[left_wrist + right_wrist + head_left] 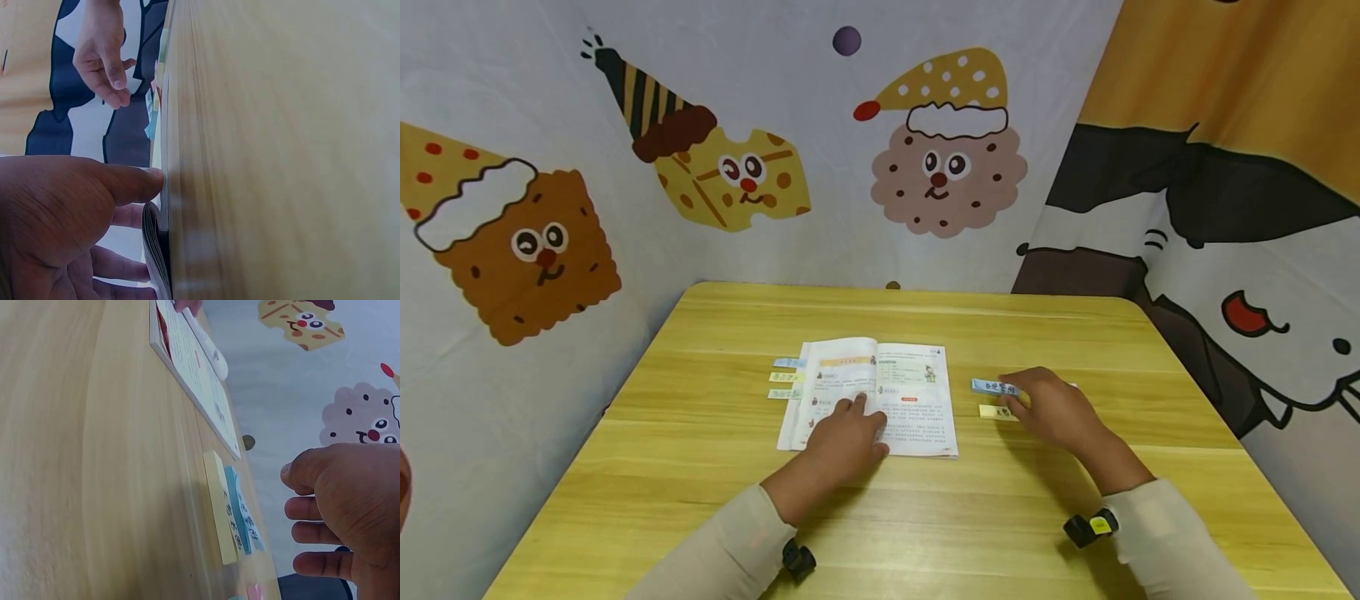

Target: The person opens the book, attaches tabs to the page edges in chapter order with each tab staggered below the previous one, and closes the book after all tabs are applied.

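An open book (917, 417) lies on the table, its printed pages showing. My left hand (844, 440) rests on it near the spine with fingers extended; in the left wrist view the thumb lies along the page edges (165, 187). Three sticky tabs, blue (787, 362), yellow (786, 377) and green (784, 394), stick out from the book's left side. Right of the book lie a blue sticky-note pad (988, 387) and a yellow one (992, 412), both with handwriting. Above these pads hovers my right hand (359, 506), fingers loosely bent with nothing between them.
Pink (255, 591) and teal (236, 598) pieces lie beyond the pads, partly cut off in the right wrist view. The wooden table (895, 533) meets a cartoon-printed cloth (835, 250) at its back edge. Each wrist wears a small black camera (799, 560).
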A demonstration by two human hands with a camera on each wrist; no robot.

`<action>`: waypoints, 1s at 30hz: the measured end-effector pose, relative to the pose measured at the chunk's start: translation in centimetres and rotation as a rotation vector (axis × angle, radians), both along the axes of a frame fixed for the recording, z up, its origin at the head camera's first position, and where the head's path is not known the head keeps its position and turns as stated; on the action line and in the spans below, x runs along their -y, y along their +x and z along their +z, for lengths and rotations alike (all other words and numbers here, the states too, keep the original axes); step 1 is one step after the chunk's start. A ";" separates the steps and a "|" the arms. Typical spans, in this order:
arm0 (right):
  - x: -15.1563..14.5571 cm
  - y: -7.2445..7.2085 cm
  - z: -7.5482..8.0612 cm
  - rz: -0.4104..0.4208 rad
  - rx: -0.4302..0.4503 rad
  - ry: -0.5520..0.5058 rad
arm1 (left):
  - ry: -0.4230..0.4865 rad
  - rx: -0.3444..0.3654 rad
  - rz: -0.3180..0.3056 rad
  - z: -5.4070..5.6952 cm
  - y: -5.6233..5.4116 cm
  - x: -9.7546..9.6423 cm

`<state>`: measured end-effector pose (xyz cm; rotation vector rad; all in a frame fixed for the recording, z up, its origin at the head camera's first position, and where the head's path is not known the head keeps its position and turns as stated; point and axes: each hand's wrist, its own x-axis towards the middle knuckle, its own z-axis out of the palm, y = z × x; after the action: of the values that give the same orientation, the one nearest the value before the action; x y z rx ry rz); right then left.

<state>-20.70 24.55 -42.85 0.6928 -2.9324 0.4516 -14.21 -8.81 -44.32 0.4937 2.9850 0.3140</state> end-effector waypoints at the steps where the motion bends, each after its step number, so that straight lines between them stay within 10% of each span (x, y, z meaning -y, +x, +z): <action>1: -0.1 0.0 0.0 -0.002 0.001 0.003 | 0.001 -0.006 -0.002 0.0 0.0 0.0; 30: -3.9 -1.3 -0.5 -0.076 0.072 -0.016 | 0.001 0.007 -0.011 0.2 -0.1 0.1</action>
<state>-21.99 28.48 -43.34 0.5720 -3.0067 0.5017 -14.36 -8.90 -44.10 0.5074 2.9748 0.3160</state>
